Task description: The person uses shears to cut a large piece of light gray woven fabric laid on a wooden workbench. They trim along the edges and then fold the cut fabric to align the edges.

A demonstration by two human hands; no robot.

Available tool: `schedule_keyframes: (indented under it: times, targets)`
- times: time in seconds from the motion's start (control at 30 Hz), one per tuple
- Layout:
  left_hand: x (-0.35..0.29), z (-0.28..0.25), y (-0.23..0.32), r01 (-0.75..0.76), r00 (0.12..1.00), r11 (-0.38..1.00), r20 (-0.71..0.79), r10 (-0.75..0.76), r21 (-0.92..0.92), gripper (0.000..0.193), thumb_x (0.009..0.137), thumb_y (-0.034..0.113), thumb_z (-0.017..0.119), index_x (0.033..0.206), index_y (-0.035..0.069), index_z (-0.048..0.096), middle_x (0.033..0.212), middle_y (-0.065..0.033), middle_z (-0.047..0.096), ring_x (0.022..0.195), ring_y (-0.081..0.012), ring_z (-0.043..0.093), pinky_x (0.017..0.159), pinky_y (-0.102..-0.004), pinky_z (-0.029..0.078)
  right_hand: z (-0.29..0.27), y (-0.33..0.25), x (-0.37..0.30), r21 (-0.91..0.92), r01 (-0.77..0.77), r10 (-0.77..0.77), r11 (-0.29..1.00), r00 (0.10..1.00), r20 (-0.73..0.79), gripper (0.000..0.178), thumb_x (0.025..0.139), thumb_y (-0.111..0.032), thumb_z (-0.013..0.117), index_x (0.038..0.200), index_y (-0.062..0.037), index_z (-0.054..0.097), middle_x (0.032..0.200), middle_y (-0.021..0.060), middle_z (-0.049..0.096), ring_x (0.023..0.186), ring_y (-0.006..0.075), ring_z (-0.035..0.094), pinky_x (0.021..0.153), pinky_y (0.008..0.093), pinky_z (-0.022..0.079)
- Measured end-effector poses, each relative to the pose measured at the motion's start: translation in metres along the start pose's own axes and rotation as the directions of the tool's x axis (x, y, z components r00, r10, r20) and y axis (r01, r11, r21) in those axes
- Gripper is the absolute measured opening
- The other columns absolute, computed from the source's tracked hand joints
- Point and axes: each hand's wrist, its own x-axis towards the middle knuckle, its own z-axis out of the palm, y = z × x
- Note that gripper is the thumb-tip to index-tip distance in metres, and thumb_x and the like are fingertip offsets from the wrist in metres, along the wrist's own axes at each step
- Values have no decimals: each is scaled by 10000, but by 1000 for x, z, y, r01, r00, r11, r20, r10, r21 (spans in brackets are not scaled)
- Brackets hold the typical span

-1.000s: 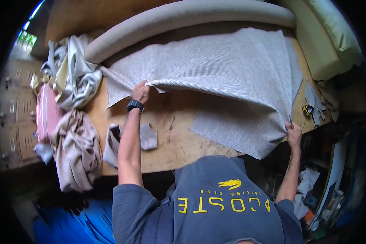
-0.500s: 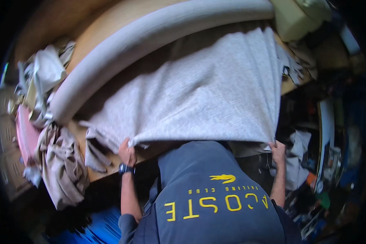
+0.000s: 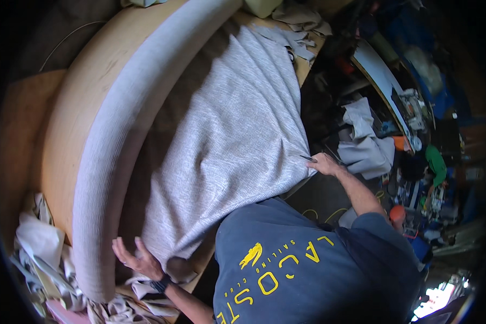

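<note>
A sheet of light grey ribbed fabric (image 3: 237, 135) lies rumpled over the table, drawn toward my body. Along its far left side runs a thick roll of the same-looking fabric (image 3: 116, 129). My left hand (image 3: 140, 261) has its fingers spread and holds nothing; it hovers by the near end of the roll, beside the fabric's lower left corner. My right hand (image 3: 323, 163) is closed at the fabric's right corner. A slim dark pointed object (image 3: 308, 158) sticks out from its fingers; I cannot tell its kind.
Fabric scraps (image 3: 40, 237) are heaped at the lower left of the wooden table (image 3: 75, 108). Grey offcuts (image 3: 289, 40) lie at its far right end. Beyond the right edge, a grey cloth (image 3: 367, 154) and a cluttered floor area show.
My left hand has let go of the fabric's corner and spread its fingers near the roll. My right hand stays at its corner. The view has turned, so the roll now stands more upright.
</note>
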Motion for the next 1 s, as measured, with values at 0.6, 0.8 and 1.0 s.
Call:
schedule_keyframes:
  times: [0.6,0.8,1.0]
  targets:
    - [386,82,-43,-66,921,906,-323,216,417,433,1015,419,500,1277,98,626,1323,-120,615,1250,-334,535,1010,-477,442,-173,-40,257,260,-9,196,966,683,-704,346,884,-328,617,945,10,661,952,248,685,888,403,675,748,491,513]
    - [185,188,30,-335,942,928,83,325,162,447,1020,354,529,1341,46,572,1457,-199,484,1382,-393,403,1134,-545,338,-212,-63,320,667,-92,399,739,858,-324,615,726,-504,787,941,64,697,1025,196,725,938,303,705,790,439,547]
    - [-33,196,69,72,929,968,336,-152,239,640,1001,427,487,1457,-17,414,1547,-305,286,1428,-447,298,1160,-532,263,-226,-77,313,265,24,132,964,822,-554,763,662,-425,859,1278,-63,590,1156,221,675,1095,375,647,935,444,517]
